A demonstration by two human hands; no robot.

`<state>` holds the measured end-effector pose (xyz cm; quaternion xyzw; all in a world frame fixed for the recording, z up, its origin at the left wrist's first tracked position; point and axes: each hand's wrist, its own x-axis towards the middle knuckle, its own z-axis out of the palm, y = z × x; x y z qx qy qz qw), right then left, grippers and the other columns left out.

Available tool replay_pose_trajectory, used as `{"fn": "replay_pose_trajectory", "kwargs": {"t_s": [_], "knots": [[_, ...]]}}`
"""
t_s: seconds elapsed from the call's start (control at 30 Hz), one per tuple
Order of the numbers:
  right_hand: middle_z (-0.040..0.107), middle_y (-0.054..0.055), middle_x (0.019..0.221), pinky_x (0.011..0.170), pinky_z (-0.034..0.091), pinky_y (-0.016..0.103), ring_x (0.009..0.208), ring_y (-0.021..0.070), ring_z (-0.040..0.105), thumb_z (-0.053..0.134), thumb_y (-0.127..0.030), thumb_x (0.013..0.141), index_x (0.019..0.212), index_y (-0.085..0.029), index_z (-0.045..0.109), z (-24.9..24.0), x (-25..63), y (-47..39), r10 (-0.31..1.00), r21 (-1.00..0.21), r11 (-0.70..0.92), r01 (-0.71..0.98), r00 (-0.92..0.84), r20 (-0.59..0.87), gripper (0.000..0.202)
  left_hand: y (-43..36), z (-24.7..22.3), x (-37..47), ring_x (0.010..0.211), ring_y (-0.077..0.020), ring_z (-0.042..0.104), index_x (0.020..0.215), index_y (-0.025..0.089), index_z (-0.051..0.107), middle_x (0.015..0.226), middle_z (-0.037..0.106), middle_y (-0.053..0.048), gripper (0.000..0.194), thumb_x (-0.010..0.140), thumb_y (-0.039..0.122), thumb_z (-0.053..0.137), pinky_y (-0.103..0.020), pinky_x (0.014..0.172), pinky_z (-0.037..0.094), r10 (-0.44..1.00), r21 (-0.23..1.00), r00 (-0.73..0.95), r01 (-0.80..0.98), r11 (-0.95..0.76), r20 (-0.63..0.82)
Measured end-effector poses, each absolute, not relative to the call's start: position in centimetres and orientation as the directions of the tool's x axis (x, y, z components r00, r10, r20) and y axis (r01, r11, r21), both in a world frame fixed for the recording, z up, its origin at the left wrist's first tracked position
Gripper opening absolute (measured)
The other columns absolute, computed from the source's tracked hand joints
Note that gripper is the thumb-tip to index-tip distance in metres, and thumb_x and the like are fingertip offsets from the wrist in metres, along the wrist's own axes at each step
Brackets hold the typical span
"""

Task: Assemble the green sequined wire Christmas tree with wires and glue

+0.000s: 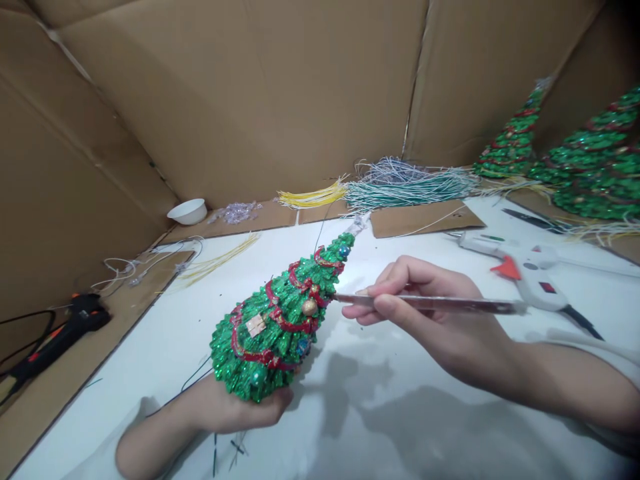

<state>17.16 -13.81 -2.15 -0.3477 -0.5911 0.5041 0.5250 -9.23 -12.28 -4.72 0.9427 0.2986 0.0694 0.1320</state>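
A small glittery green Christmas tree (277, 313) leans toward the upper right over the white work surface. It carries red garlands, coloured balls, a pale gift-shaped piece and a clear tip. My left hand (240, 407) is closed around its base from below; the thumb shows and most fingers are hidden behind the tree. In my right hand (415, 293), a slim pair of metal tweezers (455, 305) is pinched between thumb and fingers. Their narrow tip meets the right edge of the tree near a gold ball; whether it grips anything there I cannot tell.
Two-tone bundles of green wires (410, 190) and yellow wires (313, 195) lie along the back. A white glue gun (530, 267) is at right, a black glue gun (65, 333) at left. Other trees (595, 160) stand back right. A white bowl (189, 212) sits near the cardboard wall (260, 87).
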Motion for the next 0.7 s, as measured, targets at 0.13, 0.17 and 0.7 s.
{"fn": "replay_pose_trajectory", "kwargs": {"t_s": [0.13,0.17,0.7], "knots": [[0.070,0.003,0.078,0.071,0.060,0.026,0.082,0.0195,0.071,0.061,-0.028,0.083,0.078,-0.019,0.053,-2.16,17.18,-13.89,0.938,-0.961,0.253,-0.115,-0.215,0.273,0.014,-12.34,-4.66,-9.37,0.059,-0.0091,0.053,0.070,0.020,0.059,0.065,0.064,0.005,0.022,0.081,0.022,0.040,-0.011,0.067,0.045,0.585,0.397,0.810,0.523,-0.754,0.043],[0.070,0.003,0.079,0.071,0.060,0.026,0.082,0.0193,0.071,0.061,-0.027,0.084,0.078,-0.019,0.052,-2.14,17.18,-13.92,0.937,-0.960,0.253,-0.121,-0.218,0.274,0.013,-12.34,-4.67,-9.42,0.057,-0.0092,0.052,0.068,0.020,0.058,0.063,0.063,0.005,0.023,0.082,0.021,0.039,-0.012,0.065,0.045,0.578,0.384,0.816,0.527,-0.758,0.022],[0.067,0.002,0.079,0.074,0.059,0.027,0.084,0.0186,0.070,0.060,-0.023,0.084,0.078,-0.018,0.053,-2.22,17.03,-13.77,0.923,-0.942,0.290,-0.169,-0.211,0.322,0.011,-12.69,-4.62,-8.81,0.063,-0.0101,0.057,0.073,0.021,0.061,0.068,0.066,0.004,0.025,0.084,0.028,0.040,-0.015,0.071,0.047,0.603,0.245,0.782,0.561,-0.791,0.156]]}}
